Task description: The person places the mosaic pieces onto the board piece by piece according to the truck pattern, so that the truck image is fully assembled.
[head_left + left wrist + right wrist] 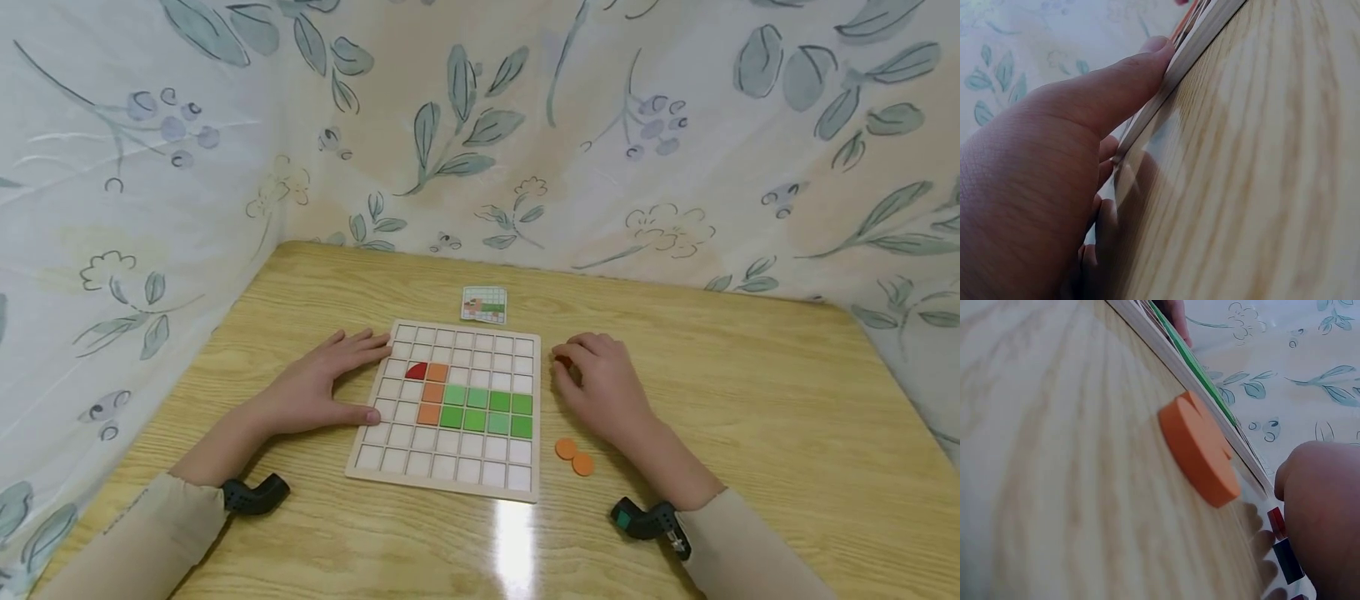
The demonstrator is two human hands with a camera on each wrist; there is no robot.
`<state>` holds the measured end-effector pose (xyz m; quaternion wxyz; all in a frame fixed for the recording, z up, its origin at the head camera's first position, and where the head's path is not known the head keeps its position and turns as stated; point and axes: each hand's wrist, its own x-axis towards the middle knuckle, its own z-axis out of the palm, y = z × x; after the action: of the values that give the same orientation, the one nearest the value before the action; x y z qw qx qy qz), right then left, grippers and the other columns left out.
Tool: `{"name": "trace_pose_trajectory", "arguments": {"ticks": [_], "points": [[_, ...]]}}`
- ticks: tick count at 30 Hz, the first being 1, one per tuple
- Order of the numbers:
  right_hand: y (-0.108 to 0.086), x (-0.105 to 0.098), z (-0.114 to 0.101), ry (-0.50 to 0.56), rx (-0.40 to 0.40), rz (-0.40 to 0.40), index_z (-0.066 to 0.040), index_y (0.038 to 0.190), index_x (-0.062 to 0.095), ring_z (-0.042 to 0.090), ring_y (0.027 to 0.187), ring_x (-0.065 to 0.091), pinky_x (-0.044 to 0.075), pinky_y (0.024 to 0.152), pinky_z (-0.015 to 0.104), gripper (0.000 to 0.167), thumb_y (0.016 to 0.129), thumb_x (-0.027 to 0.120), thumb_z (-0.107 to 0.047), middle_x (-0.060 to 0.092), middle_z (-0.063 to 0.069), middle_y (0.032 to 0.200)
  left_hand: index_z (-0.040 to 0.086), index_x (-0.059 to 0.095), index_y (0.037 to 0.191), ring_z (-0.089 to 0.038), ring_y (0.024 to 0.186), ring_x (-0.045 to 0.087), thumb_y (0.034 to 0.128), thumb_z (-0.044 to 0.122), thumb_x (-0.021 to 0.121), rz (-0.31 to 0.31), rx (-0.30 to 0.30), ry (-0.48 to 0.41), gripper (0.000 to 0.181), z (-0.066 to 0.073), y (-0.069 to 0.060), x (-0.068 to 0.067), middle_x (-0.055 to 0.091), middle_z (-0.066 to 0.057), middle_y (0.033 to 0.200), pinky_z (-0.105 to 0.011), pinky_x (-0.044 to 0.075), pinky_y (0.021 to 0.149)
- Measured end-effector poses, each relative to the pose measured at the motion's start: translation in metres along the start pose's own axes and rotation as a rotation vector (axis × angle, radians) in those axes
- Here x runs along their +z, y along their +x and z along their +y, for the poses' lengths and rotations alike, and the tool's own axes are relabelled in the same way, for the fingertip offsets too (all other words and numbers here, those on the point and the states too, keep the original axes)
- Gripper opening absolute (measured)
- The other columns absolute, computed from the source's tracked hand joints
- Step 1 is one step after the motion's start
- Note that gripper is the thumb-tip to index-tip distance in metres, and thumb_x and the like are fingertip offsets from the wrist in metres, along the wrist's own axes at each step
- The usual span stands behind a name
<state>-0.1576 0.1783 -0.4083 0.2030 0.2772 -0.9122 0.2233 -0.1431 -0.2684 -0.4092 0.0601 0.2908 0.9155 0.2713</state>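
Note:
A square wooden grid board [442, 490] lies flat on the table. In its cells are a red quarter-round tile [416, 371], three orange square tiles [432, 392] and two rows of green tiles [474, 419]. My left hand [318, 385] is spread along the board's left side. Its thumb [1147, 59] rests on the rim and its fingertips touch the edge further back. Right of the board, my right hand [600, 383] rests on the table, fingers loosely curled. Two orange round discs [566, 449] lie below it, touching or overlapping. I see nothing held in that hand in the head view.
A small stack of picture cards [483, 305] lies behind the board. Patterned cloth [480, 167] rises behind the wooden table [787, 400]. Small red and dark blue patches [1288, 561] show beside the right fingers; I cannot tell what they are.

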Motion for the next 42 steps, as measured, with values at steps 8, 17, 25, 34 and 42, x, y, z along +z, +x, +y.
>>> {"name": "trace_pose_trajectory", "arguments": {"ticks": [8,17,25,34,42], "points": [[0.0000,-0.0002,0.0010,-0.030,0.059,-0.013,-0.004,0.103,0.083,0.034,0.086,0.062,0.051,0.080,0.053,0.009,0.097,0.078,-0.009,0.072,0.012,0.098,0.021,0.046,0.169,-0.030,0.166,0.024,0.0865,0.067,0.085,0.008,0.008,0.011,0.102,-0.0003,-0.0003,-0.0002,0.035,0.003,0.177,-0.048,0.006,0.137],[0.0004,-0.0006,-0.0015,-0.015,0.106,-0.059,-0.007,0.102,0.083,0.032,0.088,0.062,0.050,0.080,0.050,0.007,0.098,0.077,-0.010,0.073,0.010,0.098,0.021,0.046,0.169,-0.029,0.166,0.022,0.0861,0.066,0.086,0.000,-0.004,0.004,0.102,0.0014,0.0000,-0.0006,0.034,0.003,0.177,-0.052,0.007,0.137],[0.0007,-0.0007,-0.0013,0.031,0.100,-0.066,-0.009,0.099,0.082,0.028,0.089,0.063,0.049,0.081,0.048,0.004,0.097,0.080,-0.010,0.076,0.006,0.099,0.022,0.046,0.169,-0.029,0.166,0.023,0.0857,0.066,0.086,0.000,-0.006,0.006,0.103,0.0021,0.0008,-0.0012,0.034,0.003,0.177,-0.052,0.007,0.137],[0.0010,-0.0029,0.0040,0.019,0.061,-0.043,-0.006,0.102,0.083,0.027,0.082,0.059,0.048,0.078,0.044,0.011,0.091,0.082,-0.008,0.073,0.007,0.093,0.023,0.045,0.169,-0.029,0.166,0.022,0.0863,0.068,0.084,-0.008,-0.017,0.006,0.102,0.0031,0.0017,-0.0003,0.033,0.004,0.178,-0.055,0.008,0.136],[0.0014,-0.0045,0.0043,-0.006,0.119,-0.086,-0.005,0.102,0.083,0.023,0.076,0.055,0.047,0.075,0.040,0.015,0.090,0.081,-0.015,0.067,0.003,0.085,0.023,0.046,0.169,-0.028,0.166,0.022,0.0862,0.069,0.084,-0.007,-0.016,0.005,0.102,0.0025,0.0010,-0.0018,0.033,0.004,0.177,-0.054,0.007,0.137]]}}
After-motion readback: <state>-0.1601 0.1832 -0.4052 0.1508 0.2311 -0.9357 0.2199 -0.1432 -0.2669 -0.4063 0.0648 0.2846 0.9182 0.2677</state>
